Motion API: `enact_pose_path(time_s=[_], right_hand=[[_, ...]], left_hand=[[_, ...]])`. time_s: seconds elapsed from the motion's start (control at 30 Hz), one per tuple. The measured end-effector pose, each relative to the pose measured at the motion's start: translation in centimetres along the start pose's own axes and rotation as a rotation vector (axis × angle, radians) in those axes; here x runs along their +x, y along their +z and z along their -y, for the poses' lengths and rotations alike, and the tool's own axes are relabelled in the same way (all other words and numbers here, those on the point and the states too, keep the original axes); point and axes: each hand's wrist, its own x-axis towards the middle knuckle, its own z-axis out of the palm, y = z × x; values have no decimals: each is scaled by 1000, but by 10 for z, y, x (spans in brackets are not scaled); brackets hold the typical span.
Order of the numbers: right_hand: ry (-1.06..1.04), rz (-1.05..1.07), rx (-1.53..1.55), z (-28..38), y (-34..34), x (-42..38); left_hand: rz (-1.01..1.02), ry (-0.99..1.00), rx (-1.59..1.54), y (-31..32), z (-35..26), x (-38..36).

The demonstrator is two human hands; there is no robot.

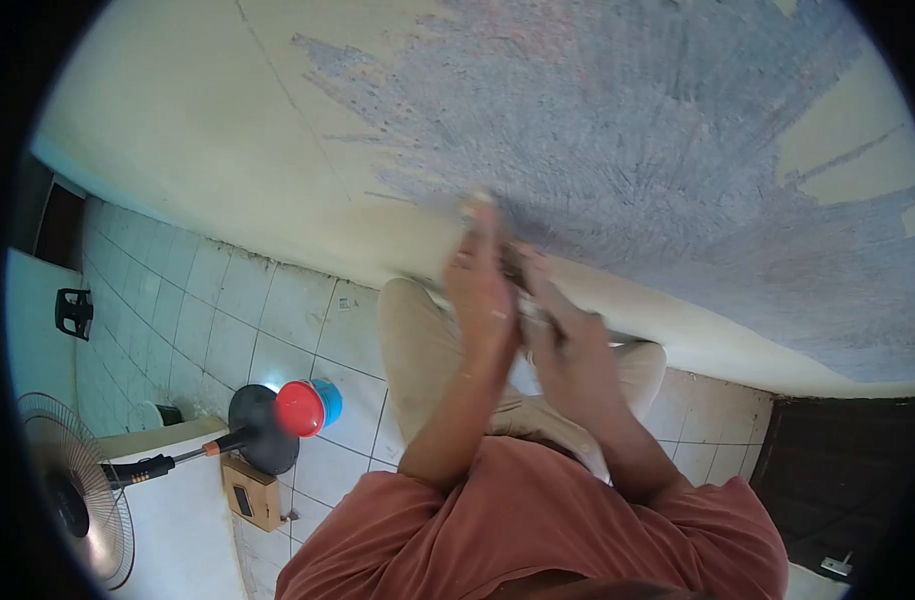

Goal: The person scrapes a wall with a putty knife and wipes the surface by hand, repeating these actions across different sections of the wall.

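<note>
Both of my hands are up close against the pale wall [317,190], whose upper part carries a large rough patch [617,130] of grey-blue colour with pinkish flecks. My left hand [480,290] reaches the lower edge of that patch, its fingers together and whitish at the tips. Beside it, my right hand [569,340] is closed, its fingers pointing toward the left hand. A small dark shape shows between the two hands, but motion blur and the fingers hide what it is.
White floor tiles [247,290] run along the wall's foot. At left stand a fan [72,490] with a round black base [262,430], a red-and-blue bucket [307,407] and a cardboard box [252,492]. A black stool [74,313] is farther off; a dark door [842,470] is at right.
</note>
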Motion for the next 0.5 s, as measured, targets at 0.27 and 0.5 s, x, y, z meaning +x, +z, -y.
enact_pose_path(time_s=[0.27, 0.5], right_hand=[[96, 78, 13, 15, 12, 16], [-43, 6, 9, 16, 18, 19]], left_hand=[[-49, 27, 50, 4, -12, -5], [-26, -26, -5, -4, -15, -3]])
